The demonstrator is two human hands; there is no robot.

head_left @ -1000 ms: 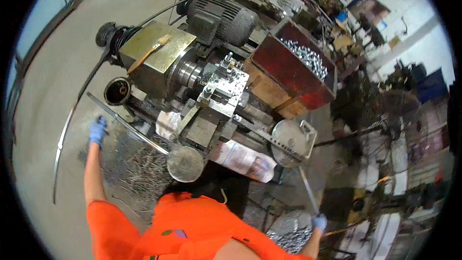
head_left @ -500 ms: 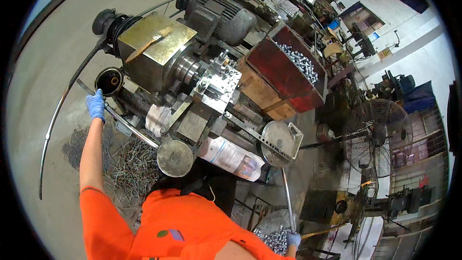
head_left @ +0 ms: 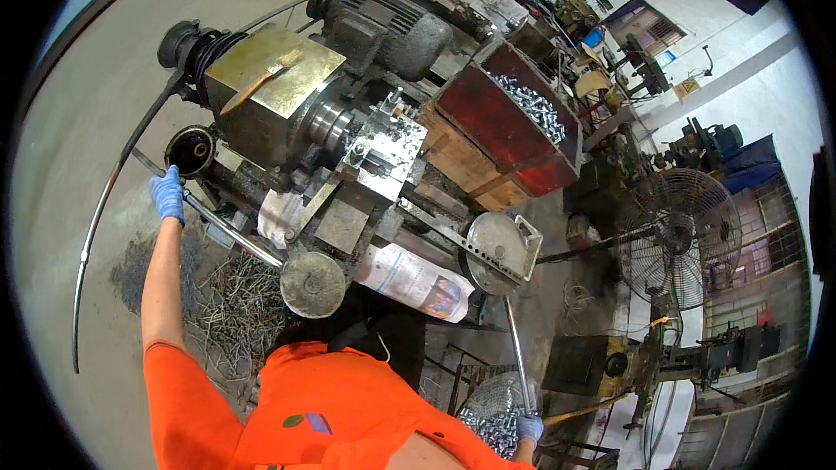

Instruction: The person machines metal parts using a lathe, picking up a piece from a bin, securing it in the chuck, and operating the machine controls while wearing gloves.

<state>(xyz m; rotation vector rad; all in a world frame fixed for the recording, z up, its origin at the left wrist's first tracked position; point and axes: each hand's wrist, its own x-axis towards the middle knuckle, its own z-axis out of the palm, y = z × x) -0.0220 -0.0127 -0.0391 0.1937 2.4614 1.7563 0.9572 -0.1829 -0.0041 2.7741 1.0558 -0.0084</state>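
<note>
My left hand (head_left: pixel 168 195), in a blue glove, is closed around a metal lever bar (head_left: pixel 231 231) on the left of a lathe-like machine, beside a dark round opening (head_left: pixel 192 151). The bar runs down to a round metal disc (head_left: pixel 313 285). My right hand (head_left: pixel 529 427), gloved too, is closed on the lower end of a shiny lever rod (head_left: pixel 517 350), which slants down from a second disc (head_left: pixel 493 242). Between the two levers lies the machine's slide block (head_left: pixel 387 152), strewn with dark chips, facing the chuck (head_left: pixel 329 124).
A brush (head_left: pixel 261 83) lies on the machine's brass-coloured cover (head_left: pixel 300 87). Behind stands a red bin (head_left: pixel 488 113) of small metal parts. More parts fill a basket (head_left: pixel 496 399) by my right hand. Metal scrap (head_left: pixel 235 313) covers the floor; a large fan (head_left: pixel 679 235) stands right.
The whole view has shifted a little, mostly leftward. Both hands keep their holds on the levers, with no clear movement of either lever against the machine.
</note>
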